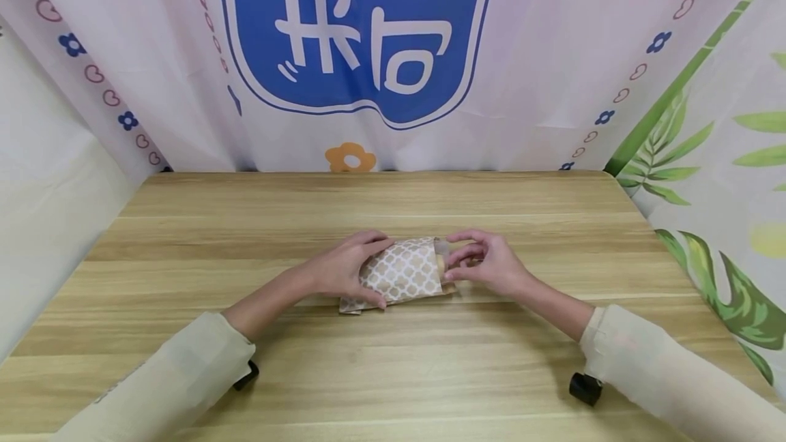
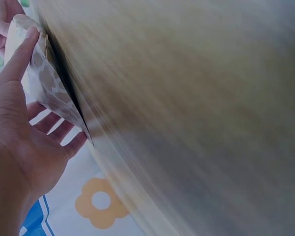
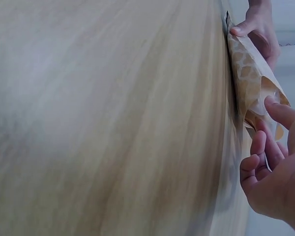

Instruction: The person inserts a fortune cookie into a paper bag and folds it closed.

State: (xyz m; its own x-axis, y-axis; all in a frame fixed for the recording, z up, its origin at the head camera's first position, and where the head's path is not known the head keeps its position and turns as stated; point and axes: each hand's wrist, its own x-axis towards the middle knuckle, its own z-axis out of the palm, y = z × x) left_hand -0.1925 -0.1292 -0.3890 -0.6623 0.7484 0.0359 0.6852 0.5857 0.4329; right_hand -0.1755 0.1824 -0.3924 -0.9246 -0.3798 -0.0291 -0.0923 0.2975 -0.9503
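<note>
A tan paper bag (image 1: pixel 402 271) with a white lattice print lies on the wooden table, its mouth facing right. My left hand (image 1: pixel 350 264) grips its closed left part, thumb along the near side and fingers at the far side. At the mouth, my right hand (image 1: pixel 488 264) has its thumb and fingertips around a pale, translucent piece (image 3: pixel 268 91) that shows inside the opening. The right wrist view has the thumb over this piece and curled fingers below it. Most of the bag's contents are hidden by the paper. The left wrist view shows the printed side of the bag (image 2: pixel 49 81).
The wood-grain table (image 1: pixel 393 367) spreads around both hands. Behind it hangs a pale curtain (image 1: pixel 528 87) with a blue sign print, and a leaf-patterned cloth (image 1: pixel 724 176) is at the right. Black wrist devices (image 1: pixel 585 388) sit under the sleeves.
</note>
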